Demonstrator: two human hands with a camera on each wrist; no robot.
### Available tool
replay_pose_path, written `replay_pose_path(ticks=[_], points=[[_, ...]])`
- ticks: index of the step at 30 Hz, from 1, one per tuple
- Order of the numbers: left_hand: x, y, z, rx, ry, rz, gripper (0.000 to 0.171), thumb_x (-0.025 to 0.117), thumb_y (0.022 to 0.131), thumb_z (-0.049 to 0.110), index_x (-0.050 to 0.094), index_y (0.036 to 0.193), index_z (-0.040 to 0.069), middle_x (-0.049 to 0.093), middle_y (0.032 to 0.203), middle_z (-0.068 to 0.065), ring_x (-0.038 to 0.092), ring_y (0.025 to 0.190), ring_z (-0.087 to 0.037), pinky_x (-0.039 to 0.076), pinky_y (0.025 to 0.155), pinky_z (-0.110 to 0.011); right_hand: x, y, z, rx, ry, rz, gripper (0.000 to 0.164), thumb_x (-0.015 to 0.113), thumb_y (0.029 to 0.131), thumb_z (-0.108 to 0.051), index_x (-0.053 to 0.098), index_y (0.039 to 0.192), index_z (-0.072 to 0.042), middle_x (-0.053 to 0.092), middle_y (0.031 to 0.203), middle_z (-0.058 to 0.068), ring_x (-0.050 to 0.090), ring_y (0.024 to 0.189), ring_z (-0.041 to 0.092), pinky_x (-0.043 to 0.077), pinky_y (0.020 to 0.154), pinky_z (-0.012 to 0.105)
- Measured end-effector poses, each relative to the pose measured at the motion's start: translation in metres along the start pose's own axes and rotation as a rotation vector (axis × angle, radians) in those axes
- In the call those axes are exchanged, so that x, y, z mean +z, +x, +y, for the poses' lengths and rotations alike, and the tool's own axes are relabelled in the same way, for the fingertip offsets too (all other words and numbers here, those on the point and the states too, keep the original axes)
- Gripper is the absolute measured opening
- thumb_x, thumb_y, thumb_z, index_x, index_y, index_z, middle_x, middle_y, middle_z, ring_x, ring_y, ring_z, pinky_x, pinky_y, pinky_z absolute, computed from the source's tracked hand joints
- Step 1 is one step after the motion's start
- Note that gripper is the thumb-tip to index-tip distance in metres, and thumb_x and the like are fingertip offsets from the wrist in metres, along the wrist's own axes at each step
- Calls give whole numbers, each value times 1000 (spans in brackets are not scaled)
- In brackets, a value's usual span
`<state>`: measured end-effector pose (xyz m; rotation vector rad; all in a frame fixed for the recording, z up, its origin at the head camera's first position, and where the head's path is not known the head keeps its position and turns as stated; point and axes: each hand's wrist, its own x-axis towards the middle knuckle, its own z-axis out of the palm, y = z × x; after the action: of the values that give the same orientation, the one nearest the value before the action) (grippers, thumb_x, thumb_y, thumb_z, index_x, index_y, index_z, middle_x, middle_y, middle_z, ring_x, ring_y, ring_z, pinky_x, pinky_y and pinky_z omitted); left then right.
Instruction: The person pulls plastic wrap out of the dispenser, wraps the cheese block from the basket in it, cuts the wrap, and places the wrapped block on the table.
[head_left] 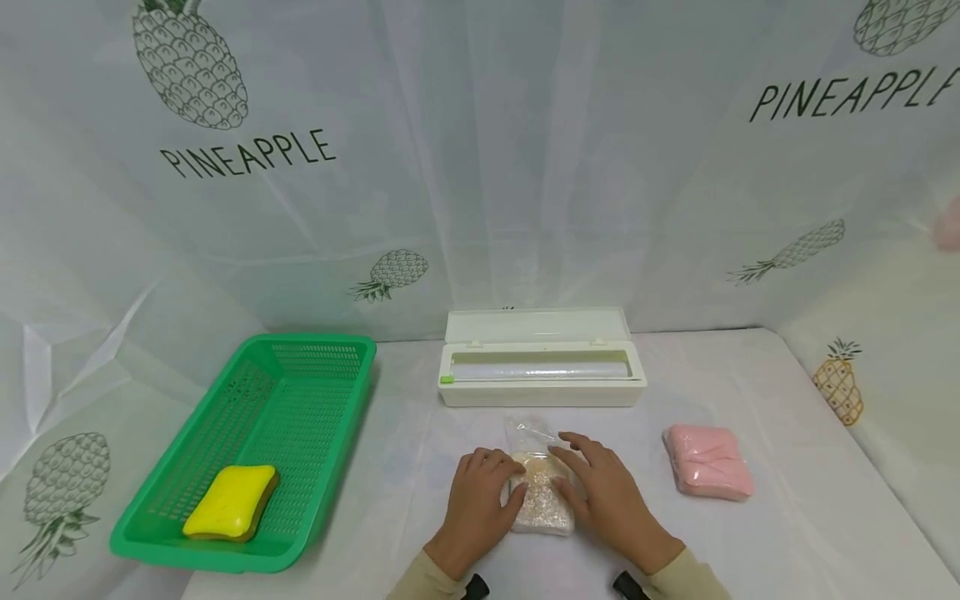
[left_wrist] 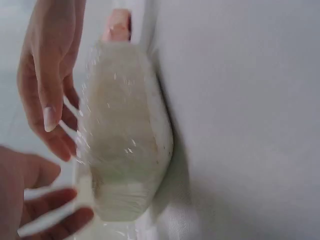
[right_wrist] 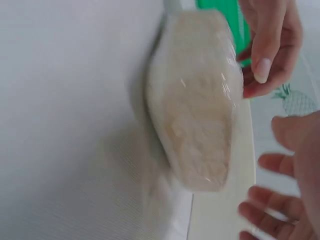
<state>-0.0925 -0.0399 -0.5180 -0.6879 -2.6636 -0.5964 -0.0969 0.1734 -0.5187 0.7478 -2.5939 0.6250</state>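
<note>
A pale beige-white block wrapped in clear plastic film (head_left: 542,504) lies on the table in front of me, shaped like a sponge. Loose film (head_left: 527,432) sticks out beyond its far end. My left hand (head_left: 483,498) is at the block's left side, thumb and fingers spread along its edge. On the opposite side is my right hand (head_left: 611,496), its fingers apart and loosely bent over the upper edge. In the left wrist view the wrapped block (left_wrist: 122,115) shows creased, shiny film. Neither hand is closed round it.
Behind the block stands a white cling film dispenser (head_left: 543,393), lid raised, a film roll inside. At left, a green basket (head_left: 296,546) contains a yellow sponge (head_left: 231,502). A pink film-wrapped block (head_left: 708,461) lies at right. A pineapple-print curtain (head_left: 525,167) hangs behind.
</note>
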Motion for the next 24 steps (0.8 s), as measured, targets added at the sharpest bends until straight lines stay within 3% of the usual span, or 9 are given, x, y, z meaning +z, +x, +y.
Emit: replay_pose_path(ticks=[4, 7, 13, 24], points=[[6, 10, -6, -161, 1, 13, 30, 64, 85, 38, 63, 106, 16, 59, 99, 5, 50, 95, -17, 36, 85, -39, 3, 9, 6, 69, -37, -16, 50, 66, 85, -31, 54, 128, -8, 52, 125, 12, 53, 108, 30, 43, 83, 47], [10, 15, -8, -241, -12, -3, 39, 61, 86, 43, 60, 112, 13, 61, 100, 1, 50, 97, -19, 34, 87, -40, 7, 12, 9, 117, -53, -34, 49, 62, 88, -31, 53, 129, -7, 56, 120, 11, 54, 106, 29, 44, 83, 46], [16, 21, -9, -286, -61, -32, 45, 59, 87, 41, 56, 117, 8, 64, 90, 1, 52, 93, -20, 35, 85, -40, 17, 18, 8, 234, -3, -74, 42, 55, 93, -31, 54, 127, -7, 64, 110, 9, 58, 100, 28, 45, 80, 46], [26, 28, -12, -350, -220, -47, 57, 64, 86, 29, 40, 131, 4, 62, 98, 3, 52, 95, -21, 36, 85, -39, 23, 33, 9, 398, 134, -84, 35, 59, 91, -24, 59, 119, -3, 65, 89, 3, 60, 80, 18, 48, 69, 39]])
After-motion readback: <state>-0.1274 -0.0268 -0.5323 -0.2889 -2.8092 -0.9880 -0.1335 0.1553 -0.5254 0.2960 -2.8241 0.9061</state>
